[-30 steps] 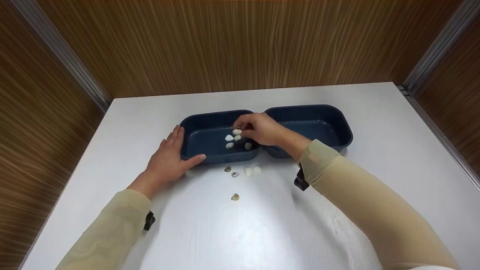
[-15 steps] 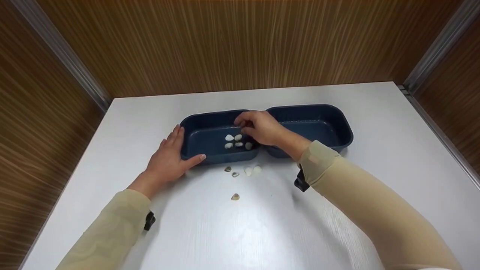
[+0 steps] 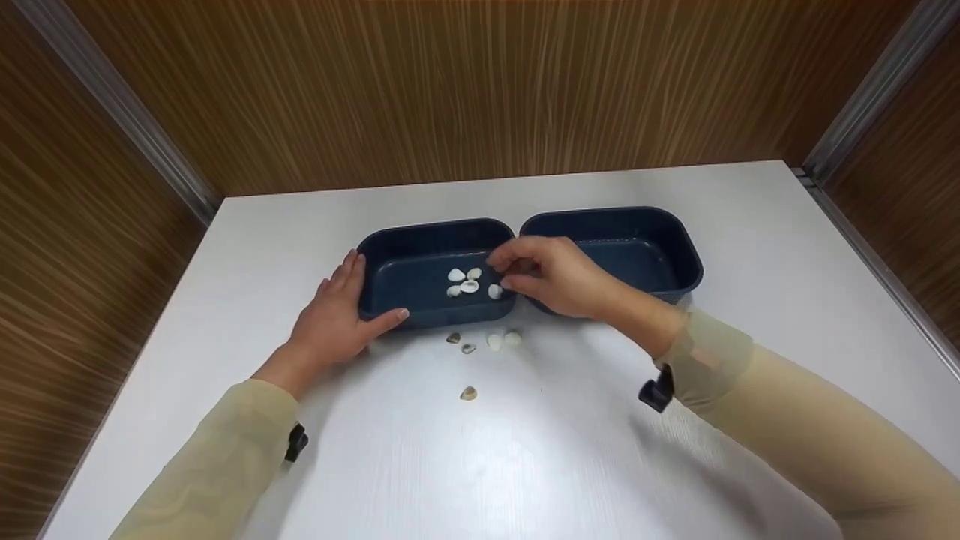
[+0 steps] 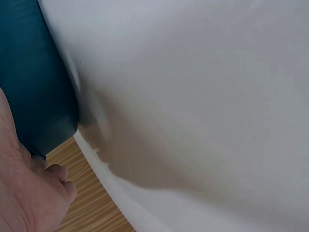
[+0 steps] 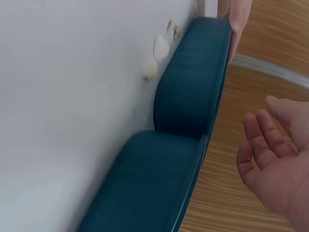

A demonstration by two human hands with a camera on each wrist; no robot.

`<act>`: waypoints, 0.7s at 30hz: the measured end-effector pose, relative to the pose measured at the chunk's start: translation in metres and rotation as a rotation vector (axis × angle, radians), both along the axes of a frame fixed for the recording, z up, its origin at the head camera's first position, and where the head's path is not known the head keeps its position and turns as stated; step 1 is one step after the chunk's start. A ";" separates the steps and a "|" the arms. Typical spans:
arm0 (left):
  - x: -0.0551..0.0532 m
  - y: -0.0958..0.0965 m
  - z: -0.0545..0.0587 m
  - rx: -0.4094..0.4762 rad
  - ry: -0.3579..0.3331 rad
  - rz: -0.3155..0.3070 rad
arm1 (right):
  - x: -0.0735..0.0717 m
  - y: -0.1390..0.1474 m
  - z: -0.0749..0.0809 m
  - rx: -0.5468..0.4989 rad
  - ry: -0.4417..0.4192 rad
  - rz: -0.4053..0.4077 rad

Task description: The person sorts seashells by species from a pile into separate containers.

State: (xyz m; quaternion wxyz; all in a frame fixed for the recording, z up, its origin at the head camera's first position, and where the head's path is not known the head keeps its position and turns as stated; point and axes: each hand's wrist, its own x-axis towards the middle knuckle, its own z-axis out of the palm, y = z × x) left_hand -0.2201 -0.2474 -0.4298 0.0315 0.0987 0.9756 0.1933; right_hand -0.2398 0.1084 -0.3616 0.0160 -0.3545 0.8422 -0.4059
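- And here's the right hand (image 3: 559,277), hovering over the right end of the left-hand tray (image 3: 405,281), fingers loosely bent, thumb apart from them; the right wrist view shows the palm bare, so that grip is released, holding nothing.
- Across to the left hand (image 3: 330,319), braced against the same tray's outer end: fingers straight along the end wall, thumb laid out along the front edge, the grip unclenched and simply resting there.
- Inside that tray, five small shells (image 3: 469,286)! Four sit in a close bunch, one of them with its white hollow side up; the fifth lies a little to the right, very near the right thumb.
- Just in front of the tray, on the white table (image 3: 420,465), two pale shells (image 3: 494,342) lie side by side.
- To the left of that pair, two small brownish shells (image 3: 454,338), and nearer the person a lone tan shell (image 3: 468,394).
- The right-hand tray (image 3: 637,259), same dark blue, stands right beside its twin.
- Long beige sleeves (image 3: 217,465) on both arms, a black device (image 3: 657,389) under each wrist.
- Behind it all, a wood-grain panel (image 3: 480,90) rises.
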 end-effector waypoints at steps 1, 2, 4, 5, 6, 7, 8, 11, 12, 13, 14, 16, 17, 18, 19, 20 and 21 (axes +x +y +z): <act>0.000 0.000 0.000 -0.001 -0.002 0.002 | 0.005 0.003 -0.001 -0.008 -0.003 0.013; 0.001 0.001 0.000 -0.001 -0.001 0.002 | 0.009 0.006 -0.002 -0.018 -0.005 0.029; 0.001 0.001 0.000 -0.001 -0.002 0.003 | 0.018 0.012 -0.006 -0.038 -0.014 0.057; 0.001 0.001 0.000 -0.002 -0.001 0.004 | 0.022 0.014 -0.009 -0.042 -0.018 0.067; 0.001 0.002 0.001 -0.002 -0.002 0.004 | 0.026 0.016 -0.013 -0.047 -0.025 0.075; 0.001 0.002 0.001 -0.003 -0.003 0.004 | 0.030 0.018 -0.016 -0.046 -0.029 0.082; 0.001 0.001 0.001 -0.004 -0.002 0.005 | 0.033 0.020 -0.019 -0.044 -0.035 0.087; 0.001 0.001 0.001 -0.005 -0.001 0.008 | 0.041 0.025 -0.032 -0.021 -0.059 0.100; 0.001 0.000 0.001 -0.004 -0.001 0.008 | 0.043 0.026 -0.035 -0.011 -0.070 0.102; 0.001 0.000 0.001 -0.003 0.000 0.008 | 0.045 0.028 -0.039 0.000 -0.081 0.103; 0.001 0.000 0.001 -0.003 0.001 0.007 | 0.047 0.029 -0.043 0.010 -0.095 0.103; 0.001 0.000 0.001 -0.001 0.000 0.006 | 0.048 0.032 -0.050 0.025 -0.124 0.101; 0.001 0.000 0.001 -0.001 -0.002 0.006 | 0.049 0.033 -0.053 0.034 -0.135 0.096; 0.001 0.000 0.001 -0.001 -0.004 0.005 | 0.049 0.034 -0.056 0.040 -0.142 0.092; 0.001 0.000 0.001 -0.003 -0.005 0.004 | 0.048 0.035 -0.059 0.045 -0.147 0.090; 0.001 0.000 0.001 -0.004 -0.007 0.004 | 0.048 0.036 -0.061 0.048 -0.149 0.088; 0.001 0.000 0.001 -0.006 -0.008 0.005 | 0.048 0.037 -0.063 0.051 -0.154 0.085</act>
